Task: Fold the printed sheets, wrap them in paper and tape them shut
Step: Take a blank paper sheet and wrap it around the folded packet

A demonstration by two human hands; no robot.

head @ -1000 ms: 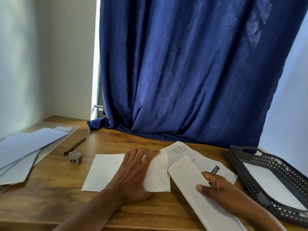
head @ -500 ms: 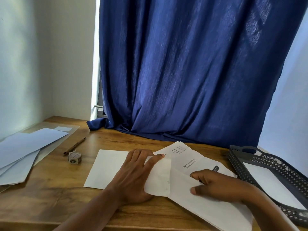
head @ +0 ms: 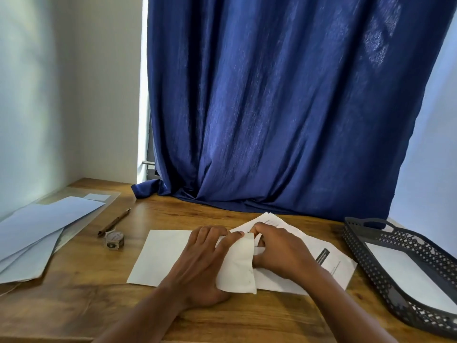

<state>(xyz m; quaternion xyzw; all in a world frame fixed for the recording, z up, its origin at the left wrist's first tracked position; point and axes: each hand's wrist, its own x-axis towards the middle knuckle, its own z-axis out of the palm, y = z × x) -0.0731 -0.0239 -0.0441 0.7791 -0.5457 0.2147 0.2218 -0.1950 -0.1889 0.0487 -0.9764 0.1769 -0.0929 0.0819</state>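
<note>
Head view: left hand (head: pixel 197 263) and right hand (head: pixel 282 253) grip wrapping paper (head: pixel 163 256).

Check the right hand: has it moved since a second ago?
Yes. The right hand has moved left, away from the grey tray, and now meets the left hand at the folded sheet.

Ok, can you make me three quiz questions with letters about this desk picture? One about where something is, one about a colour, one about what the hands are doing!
1. Where is the small roll of tape?
A. in the tray
B. beside the brown pencil
C. on the curtain

2. What colour is the long fabric curtain?
A. red
B. green
C. dark blue

3. What are the left hand and right hand doing?
A. both on the white paper sheets
B. holding the pencil
C. lifting the tray

Answers: 1 B, it sits near the pencil's end. 2 C, plainly blue. 3 A, both press the paper.
</note>
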